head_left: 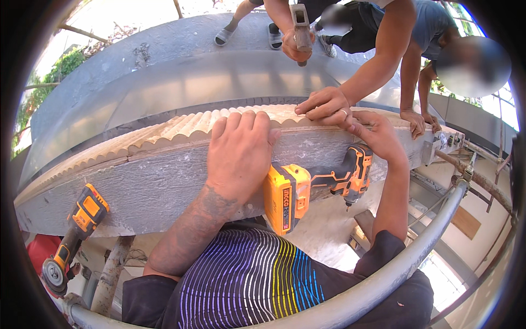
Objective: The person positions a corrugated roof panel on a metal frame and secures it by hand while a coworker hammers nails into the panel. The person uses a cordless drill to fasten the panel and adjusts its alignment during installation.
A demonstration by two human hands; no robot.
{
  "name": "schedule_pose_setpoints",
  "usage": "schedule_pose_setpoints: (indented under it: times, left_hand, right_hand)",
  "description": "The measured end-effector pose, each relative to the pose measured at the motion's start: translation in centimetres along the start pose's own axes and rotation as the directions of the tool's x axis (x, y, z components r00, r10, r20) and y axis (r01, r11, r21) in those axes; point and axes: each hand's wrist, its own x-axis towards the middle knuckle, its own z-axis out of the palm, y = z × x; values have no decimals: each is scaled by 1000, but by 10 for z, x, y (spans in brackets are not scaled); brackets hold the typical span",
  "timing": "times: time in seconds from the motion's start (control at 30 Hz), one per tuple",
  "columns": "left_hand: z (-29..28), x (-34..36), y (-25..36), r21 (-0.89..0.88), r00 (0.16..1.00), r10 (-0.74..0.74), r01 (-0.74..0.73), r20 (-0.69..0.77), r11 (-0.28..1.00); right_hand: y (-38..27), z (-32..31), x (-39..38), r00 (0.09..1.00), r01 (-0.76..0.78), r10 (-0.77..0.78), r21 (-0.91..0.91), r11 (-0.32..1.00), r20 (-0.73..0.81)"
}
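Observation:
My left hand (241,145) is closed over the near edge of a cream fluted panel (186,125), its fingers hooked over the top. To the right, my right hand (378,134) grips the same edge, partly hidden by a co-worker's hand (326,107). That hand rests on the panel, its fingertips around what looks like a thin nail (299,109). The co-worker's other hand (296,46) holds a hammer (301,33) raised above the panel. Between my forearms, a yellow-and-black cordless driver (350,170) with a large battery hangs against the grey beam (175,170), bit downward.
At left, a cordless angle grinder (76,236) hangs against the beam. A curved metal pipe (383,268) crosses in front of me. Another person's hands (416,122) rest at the beam's right end. Beyond the panel lies clear plastic sheeting (164,82).

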Motion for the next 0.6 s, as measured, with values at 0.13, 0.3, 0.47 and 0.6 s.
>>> schedule_pose_setpoints:
  times: [0.13, 0.3, 0.47, 0.6]
  left_hand:
    - [-6, 2, 0, -30, 998, -21, 23, 64, 999]
    - [-10, 1, 1, -71, 992, -63, 71, 107, 995]
    - [-9, 0, 0, -63, 995, -46, 51, 90, 997]
    - [-12, -1, 0, -64, 993, -51, 58, 106, 996]
  right_hand:
    - [-14, 1, -4, 1000, -5, 3, -60, 998, -29]
    - [-8, 1, -2, 1000, -13, 11, -98, 995, -21]
    - [-9, -1, -2, 1000, -13, 13, -73, 997, 6]
    - [-9, -1, 0, 1000, 7, -4, -86, 996, 27]
